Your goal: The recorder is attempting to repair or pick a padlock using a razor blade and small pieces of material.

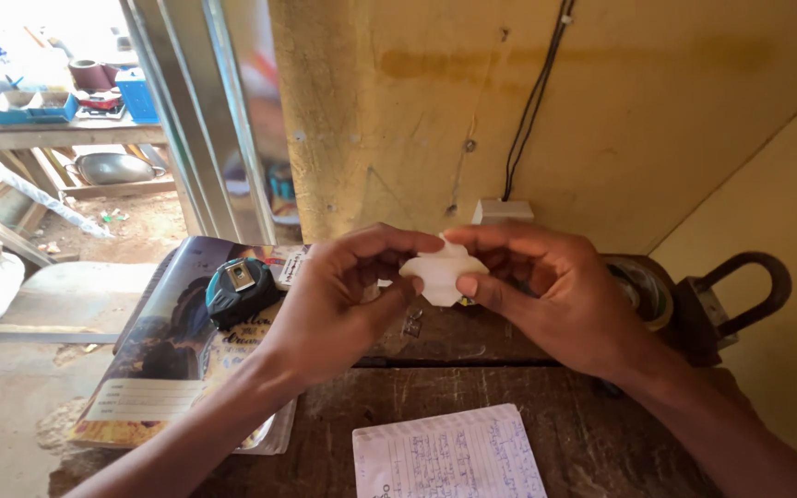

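Two hands, the left hand (pixel 339 295) and right hand (pixel 546 290), pinch a small white plastic piece (pixel 442 274) between closed fingertips above the wooden counter (pixel 472 346), so turning it gently seems the step now

Yellow plastered wall (pixel 657 101) behind a worn dark wooden desk (pixel 601 424), stained near the top. Black cable (pixel 532 101) down the wall to a white box (pixel 502 211). Left of the wall, metal door frame (pixel 205 120); beyond it, sunlit dirt ground (pixel 131 221) and cluttered wooden bench (pixel 57 134).
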